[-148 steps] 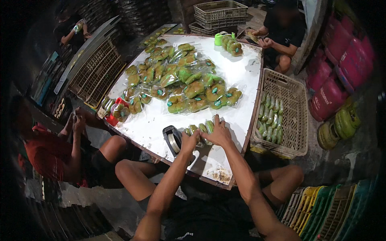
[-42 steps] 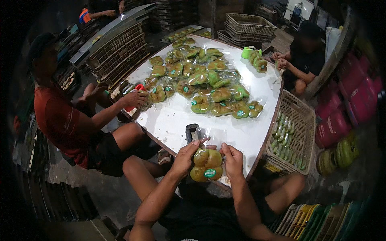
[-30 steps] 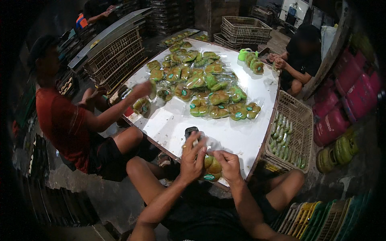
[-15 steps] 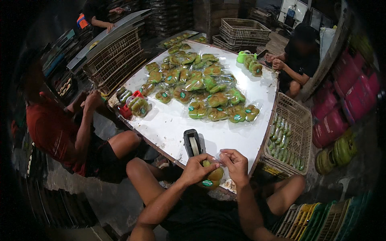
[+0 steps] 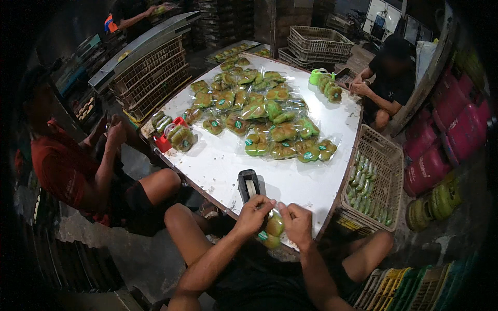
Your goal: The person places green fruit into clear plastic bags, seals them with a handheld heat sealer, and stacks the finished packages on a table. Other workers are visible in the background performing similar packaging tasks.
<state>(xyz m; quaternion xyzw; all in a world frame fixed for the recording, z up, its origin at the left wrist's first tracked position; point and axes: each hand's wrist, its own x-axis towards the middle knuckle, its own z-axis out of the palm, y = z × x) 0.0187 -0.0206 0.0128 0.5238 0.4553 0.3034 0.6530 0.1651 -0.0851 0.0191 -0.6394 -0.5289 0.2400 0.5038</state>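
A clear plastic bag of green and brown bread rolls (image 5: 272, 230) hangs between my hands at the near edge of the table, with a small green label on it. My left hand (image 5: 253, 216) is closed, thumb and finger pinching the bag's gathered top. My right hand (image 5: 296, 224) is closed too, its fingertips pinching the same top just beside the left ones. Just beyond my left hand stands a black tape dispenser (image 5: 249, 185) with a pale roll. Farther back, a heap of bagged rolls (image 5: 254, 109) covers much of the white table (image 5: 212, 168).
Two co-workers sit at the left and far right; a third person stands at the far left. A red tape dispenser (image 5: 163, 143) and a green one (image 5: 316, 75) lie on the table. A crate (image 5: 395, 171) of small wrapped items stands right, near pink gas cylinders (image 5: 427, 168).
My hands have turned upward and the right has moved slightly left and down; the bag's rolls now hang below the fingers. The person standing at the far left has raised an arm.
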